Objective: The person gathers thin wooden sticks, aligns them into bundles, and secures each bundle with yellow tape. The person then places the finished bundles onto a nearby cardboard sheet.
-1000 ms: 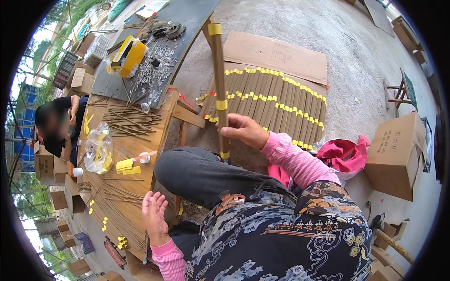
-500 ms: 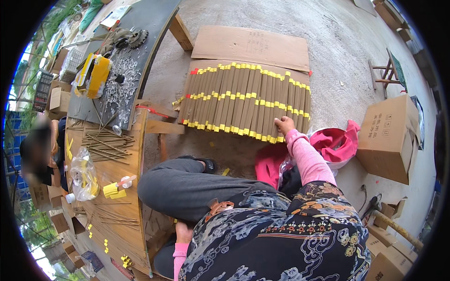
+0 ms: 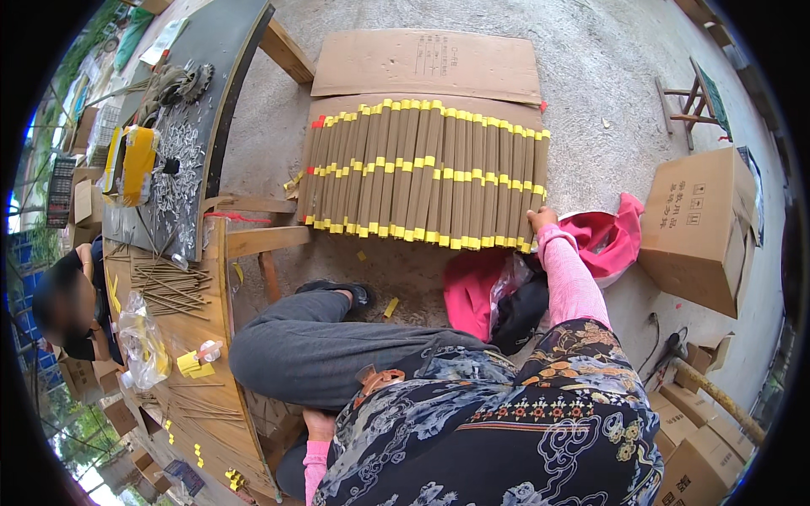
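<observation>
A wide row of brown stick bundles [image 3: 405,173], wrapped with yellow bands at the ends and middle, lies side by side on a flattened cardboard sheet [image 3: 426,66]. At the row's near right corner, my right hand [image 3: 541,220] has its fingers closed around the end of the last bundle; the fingertips are partly hidden. My left hand [image 3: 319,424] is low beside my thigh, close to the wooden table. Its fingers are hidden, so what it touches cannot be seen. A few bundles at the far left carry red bands.
To the left, a wooden table [image 3: 221,337] holds loose thin brown sticks [image 3: 169,285], a plastic bag [image 3: 145,337] and yellow strips. Beyond it stands a dark tabletop [image 3: 221,51] with scattered metal pieces. Pink cloth [image 3: 468,291], a carton [image 3: 696,228] and a stool [image 3: 704,101] are right. Another person sits far left.
My right hand has moved right along the near ends of the bundles to the last one. The view has shifted slightly. My left hand stays low beside my thigh.
</observation>
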Tool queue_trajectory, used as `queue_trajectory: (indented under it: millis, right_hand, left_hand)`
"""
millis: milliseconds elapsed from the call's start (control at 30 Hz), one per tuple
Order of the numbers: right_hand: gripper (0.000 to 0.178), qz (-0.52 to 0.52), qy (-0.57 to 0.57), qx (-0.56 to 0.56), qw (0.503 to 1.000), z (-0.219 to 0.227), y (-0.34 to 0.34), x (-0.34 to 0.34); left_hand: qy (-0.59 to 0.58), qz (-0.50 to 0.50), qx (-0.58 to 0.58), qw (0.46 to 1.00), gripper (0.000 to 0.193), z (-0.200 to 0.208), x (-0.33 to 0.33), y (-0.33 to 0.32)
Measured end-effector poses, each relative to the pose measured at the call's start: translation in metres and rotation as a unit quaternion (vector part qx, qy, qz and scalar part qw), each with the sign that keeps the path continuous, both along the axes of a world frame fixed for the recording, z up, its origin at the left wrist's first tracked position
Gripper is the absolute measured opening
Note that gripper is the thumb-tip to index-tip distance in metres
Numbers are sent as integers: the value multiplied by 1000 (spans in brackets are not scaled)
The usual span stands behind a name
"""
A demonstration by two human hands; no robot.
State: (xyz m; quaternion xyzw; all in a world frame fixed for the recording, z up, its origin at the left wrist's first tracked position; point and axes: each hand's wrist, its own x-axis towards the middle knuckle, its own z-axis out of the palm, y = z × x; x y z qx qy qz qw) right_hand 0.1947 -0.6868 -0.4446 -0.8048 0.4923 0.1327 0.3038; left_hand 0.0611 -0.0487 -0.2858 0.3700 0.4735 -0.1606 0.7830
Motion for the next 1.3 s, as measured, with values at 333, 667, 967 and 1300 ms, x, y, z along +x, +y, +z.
queue_trajectory:
  millis: [333, 667, 967, 1300]
  right_hand:
    - [40, 20, 52, -40, 998, -8, -10, 4]
    - [42, -16, 50, -43, 998, -34, -13, -12]
    - [29, -13, -4, -111, 994, 1, 8, 34]
    - [49, 137, -82, 80, 984, 97, 171, 145]
  left_hand:
    - [-58, -165, 112, 978, 57, 39, 13, -21]
    - [-135, -342, 213, 905, 61, 73, 40, -42]
    - [-81, -182, 145, 969, 59, 45, 7, -35]
    - [-26, -59, 54, 996, 57, 22, 16, -18]
